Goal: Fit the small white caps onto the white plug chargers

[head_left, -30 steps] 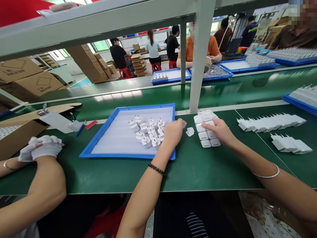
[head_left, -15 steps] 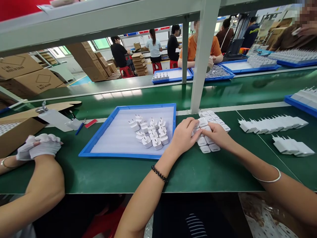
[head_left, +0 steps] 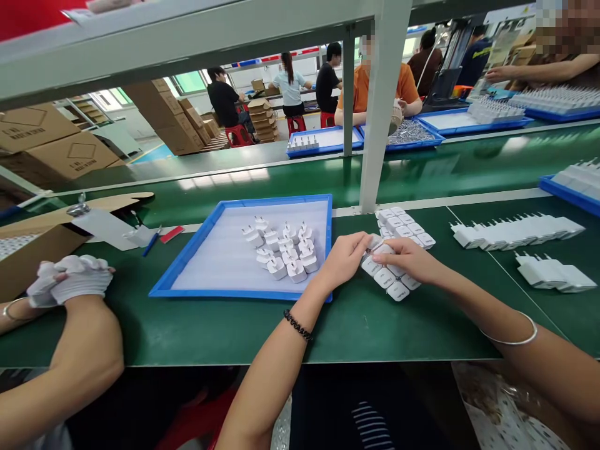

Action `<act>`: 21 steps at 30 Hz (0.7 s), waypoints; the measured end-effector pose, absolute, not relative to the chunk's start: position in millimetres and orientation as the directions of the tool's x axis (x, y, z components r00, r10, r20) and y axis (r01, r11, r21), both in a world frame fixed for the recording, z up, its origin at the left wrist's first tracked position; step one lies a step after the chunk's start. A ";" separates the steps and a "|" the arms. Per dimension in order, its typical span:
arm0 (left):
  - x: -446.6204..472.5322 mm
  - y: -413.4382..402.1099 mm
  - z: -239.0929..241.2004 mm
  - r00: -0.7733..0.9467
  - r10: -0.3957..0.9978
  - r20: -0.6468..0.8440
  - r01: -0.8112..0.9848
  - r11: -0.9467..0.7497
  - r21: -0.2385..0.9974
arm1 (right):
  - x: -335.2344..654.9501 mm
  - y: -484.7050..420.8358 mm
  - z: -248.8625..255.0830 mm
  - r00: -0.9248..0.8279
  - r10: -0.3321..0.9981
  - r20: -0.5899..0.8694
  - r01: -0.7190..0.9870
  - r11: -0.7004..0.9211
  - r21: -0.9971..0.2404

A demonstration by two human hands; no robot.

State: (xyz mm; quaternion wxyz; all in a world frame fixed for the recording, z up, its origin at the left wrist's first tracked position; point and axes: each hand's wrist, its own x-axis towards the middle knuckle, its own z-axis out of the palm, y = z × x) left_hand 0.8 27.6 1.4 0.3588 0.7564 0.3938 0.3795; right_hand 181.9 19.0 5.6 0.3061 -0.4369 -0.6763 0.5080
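Several white plug chargers (head_left: 384,277) stand close together in a block on the green table, printed faces up. At the block's upper left corner, my left hand (head_left: 349,256) is closed, its fingertips gripping a charger there. My right hand (head_left: 412,259) reaches over the middle of the same block, thumb and fingers closed on the chargers; part of them is hidden beneath it. A second group of white chargers (head_left: 405,225) stands just behind. Left of my hands is a blue-rimmed tray (head_left: 187,293) with more chargers (head_left: 281,250), pins up, on its white lining.
To the right lie a row of chargers (head_left: 515,231) and a smaller group (head_left: 555,273). A metal post (head_left: 374,125) rises behind my hands. A co-worker's gloved hand (head_left: 84,278) rests at left near a carton (head_left: 42,256), a blue pen (head_left: 151,244) and a red piece (head_left: 172,234).
The front block of chargers has turned and come slightly nearer, apart from the group behind. Both my hands have shifted a little toward me.
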 end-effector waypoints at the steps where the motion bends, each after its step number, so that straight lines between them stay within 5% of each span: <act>1: 0.5 29.1 0.8 0.335 0.895 0.295 0.288 -0.395 0.872 | 182.5 18.3 6.2 -0.439 0.897 -0.052 0.257 0.070 -0.964; 8: -13.1 42.9 1.1 -0.106 0.961 0.254 0.118 -0.241 0.963 | 184.8 15.7 7.8 -0.468 0.865 -0.182 0.095 -0.155 -0.983; 10: -13.2 39.3 3.8 -0.073 0.933 0.352 0.189 -0.334 0.924 | 185.1 16.9 5.8 -0.436 0.877 -0.204 0.080 -0.188 -0.979; 14: -1.7 25.4 7.1 0.265 0.864 0.428 0.351 -0.500 0.792 | 183.4 20.1 2.6 -0.409 0.899 -0.156 0.103 -0.124 -0.987; 17: 5.7 21.9 3.9 0.331 0.901 0.282 0.297 -0.383 0.875 | 181.4 20.1 3.5 -0.423 0.899 -0.110 0.151 -0.050 -0.987; 21: 8.0 27.2 -2.4 0.253 0.964 0.078 0.009 -0.082 0.997 | 180.3 16.4 6.0 -0.451 0.881 -0.142 0.199 -0.056 -0.978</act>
